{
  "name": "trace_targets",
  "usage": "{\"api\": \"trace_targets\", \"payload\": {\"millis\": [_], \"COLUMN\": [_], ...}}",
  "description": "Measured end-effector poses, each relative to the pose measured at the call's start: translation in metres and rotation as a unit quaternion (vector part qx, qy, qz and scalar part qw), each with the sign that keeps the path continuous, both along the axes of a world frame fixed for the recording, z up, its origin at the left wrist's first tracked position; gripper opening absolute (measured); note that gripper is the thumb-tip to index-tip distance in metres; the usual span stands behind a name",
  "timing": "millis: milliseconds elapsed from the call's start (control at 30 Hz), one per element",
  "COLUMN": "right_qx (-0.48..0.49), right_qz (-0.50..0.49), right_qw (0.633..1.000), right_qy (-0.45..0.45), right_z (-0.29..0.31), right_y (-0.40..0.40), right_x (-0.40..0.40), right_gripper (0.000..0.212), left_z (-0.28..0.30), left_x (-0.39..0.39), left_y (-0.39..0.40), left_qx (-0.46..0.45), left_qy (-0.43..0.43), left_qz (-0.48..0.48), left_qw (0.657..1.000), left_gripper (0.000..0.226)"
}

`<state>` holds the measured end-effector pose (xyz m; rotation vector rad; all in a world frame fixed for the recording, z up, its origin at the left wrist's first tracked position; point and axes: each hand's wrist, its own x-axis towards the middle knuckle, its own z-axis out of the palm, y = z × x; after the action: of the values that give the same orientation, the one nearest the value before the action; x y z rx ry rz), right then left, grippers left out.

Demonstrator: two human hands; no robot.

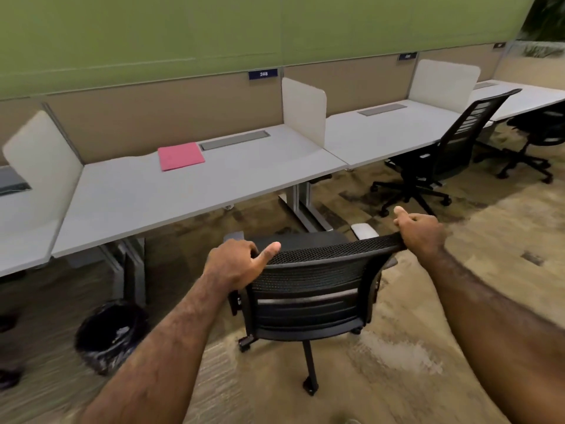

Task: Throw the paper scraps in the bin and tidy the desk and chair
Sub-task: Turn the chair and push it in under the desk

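Head view shows the left hand (235,264) and right hand (423,232), fingers clenched on the chair (315,289) backrest's top corners, likely for steering it squarely under the counter (183,194) ahead. Left of the chair, the bin (107,338) sits beneath the counter, out of its path.

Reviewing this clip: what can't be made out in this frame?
- Bin contents: head view, motion blur and dark liner hide them.
- Left hand fingers: wrapped behind the chair backrest.
- White object on the floor: partly behind the backrest, unidentifiable.
- Second desk sign: too blurred to read.
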<state>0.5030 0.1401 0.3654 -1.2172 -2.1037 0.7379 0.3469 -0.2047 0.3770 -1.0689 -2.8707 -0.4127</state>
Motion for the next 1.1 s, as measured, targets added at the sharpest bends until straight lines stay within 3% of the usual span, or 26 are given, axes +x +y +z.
{"api": "trace_targets", "payload": {"millis": [100,300,433,667,1100], "right_qx": [-0.014,0.04,0.147,0.249,0.219], "right_qz": [-0.009,0.023,0.039,0.227,0.308], "right_qw": [0.999,0.999,0.986,0.925,0.893], "right_qy": [0.041,0.023,-0.063,-0.174,-0.243], "right_z": [0.006,0.011,0.015,0.015,0.014], "right_y": [-0.021,-0.046,-0.054,-0.044,-0.044], "right_x": [-0.016,-0.031,-0.04,-0.081,-0.192], "right_gripper": [0.059,0.06,0.06,0.072,0.091], "left_z": [0.008,0.011,0.007,0.002,0.001], "left_x": [-0.012,-0.022,-0.021,-0.042,-0.134], "left_y": [-0.018,-0.042,-0.051,-0.063,-0.077], "left_qx": [0.013,0.016,0.036,0.079,0.015], "left_qy": [0.019,0.052,0.078,0.132,0.091], "left_qz": [0.013,0.042,0.052,0.116,0.123], "left_qw": [1.0,0.998,0.995,0.981,0.988], "left_gripper": [0.09,0.094,0.087,0.085,0.092]}}
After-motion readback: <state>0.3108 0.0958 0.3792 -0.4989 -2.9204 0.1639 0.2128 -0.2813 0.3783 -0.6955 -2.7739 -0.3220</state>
